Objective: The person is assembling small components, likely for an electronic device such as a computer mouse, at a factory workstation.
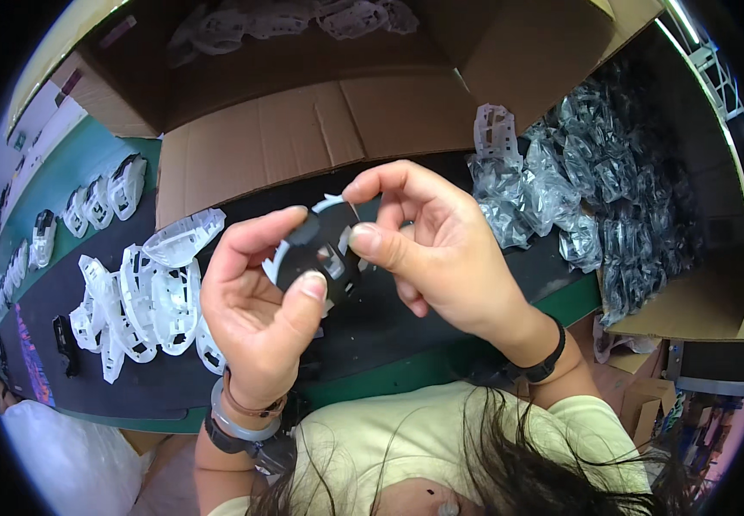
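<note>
Fingers (310, 285) of my left hand (253, 314) are clamped on a black part (310, 261), thumb across its face, forefinger at its upper left rim. The part is held up above the counter (441, 371), over the middle of a dark mat (372, 340). It has pale pieces along its rim and small openings in its face.

My right hand (445, 249) is at the part's right rim, thumb and forefinger bent toward each other, tips slightly apart with a thin edge showing between them. From this view I cannot tell whether they grip it.

Further out, to the left of the hands: a cluster of white shells (174, 301) on the mat, some overlapping. Just beyond their left side, toward the counter's left end, I note a small black piece (64, 346).

At the counter's far edge, a large open cardboard box (260, 138), front flap folded down toward me, pale parts (303, 19) inside. Off the right end, a second carton (699, 314) beside a heap of dark parts in clear bags (574, 185); one white frame (497, 131) stands above the heap's left side. Below the near left corner, a white plastic bag (75, 451).
</note>
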`<state>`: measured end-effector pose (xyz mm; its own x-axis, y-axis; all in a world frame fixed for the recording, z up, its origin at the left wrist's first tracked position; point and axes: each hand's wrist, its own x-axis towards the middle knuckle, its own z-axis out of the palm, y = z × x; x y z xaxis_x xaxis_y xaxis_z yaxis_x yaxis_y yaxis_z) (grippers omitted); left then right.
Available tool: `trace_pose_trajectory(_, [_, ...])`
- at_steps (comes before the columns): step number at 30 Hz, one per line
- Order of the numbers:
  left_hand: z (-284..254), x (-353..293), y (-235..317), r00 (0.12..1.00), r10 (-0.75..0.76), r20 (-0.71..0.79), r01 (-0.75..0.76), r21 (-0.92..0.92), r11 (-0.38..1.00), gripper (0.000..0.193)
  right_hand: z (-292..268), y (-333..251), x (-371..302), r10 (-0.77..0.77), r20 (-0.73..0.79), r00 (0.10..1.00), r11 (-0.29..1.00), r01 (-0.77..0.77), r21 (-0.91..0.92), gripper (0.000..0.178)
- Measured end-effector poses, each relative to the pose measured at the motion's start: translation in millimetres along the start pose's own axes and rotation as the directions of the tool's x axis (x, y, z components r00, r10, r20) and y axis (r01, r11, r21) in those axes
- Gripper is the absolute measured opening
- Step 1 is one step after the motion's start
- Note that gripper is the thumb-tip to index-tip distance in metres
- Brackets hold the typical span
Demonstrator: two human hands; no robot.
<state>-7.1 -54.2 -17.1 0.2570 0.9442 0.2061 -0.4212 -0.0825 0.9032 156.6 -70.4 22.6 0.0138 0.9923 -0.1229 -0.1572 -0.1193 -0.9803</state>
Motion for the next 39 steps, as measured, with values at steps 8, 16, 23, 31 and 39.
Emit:
trace_pose_trajectory(8, [-5.1, 10.0, 7.6, 0.997, 0.075, -0.028, -0.074, 0.026, 0.997, 0.070, -8.1, 26.1, 4.0, -0.322, 0.324, 0.890, 0.857, 0.419, -0.299, 0.061])
trace_pose_trajectory(16, [-13.1, 18.6, 2.1, 0.967, -0.026, 0.254, -0.012, 0.147, 0.989, 0.080, -1.1, 33.7, 2.8, -0.208, 0.141, 0.968, 0.975, 0.217, -0.056, 0.048])
trace_pose_trajectory(23, [-8.9, 13.5, -1.0, 0.963, 0.065, 0.262, -0.164, 0.377, 0.911, 0.073, 2.9, 50.1, -2.1, -0.353, 0.048, 0.935, 0.923, 0.356, -0.146, 0.046])
trace_pose_trajectory(31, [-9.3, 13.3, -11.2, 0.936, 0.160, 0.313, -0.238, 0.232, 0.943, 0.061, -10.2, 40.0, -3.3, -0.290, 0.207, 0.934, 0.940, 0.237, 0.244, 0.042])
trace_pose_trajectory(39, [5.1, 3.7, -21.6, 0.935, 0.354, 0.011, -0.354, 0.050, 0.934, 0.035, 14.7, 47.3, -0.8, -0.497, 0.156, 0.853, 0.856, 0.453, 0.249, 0.019])
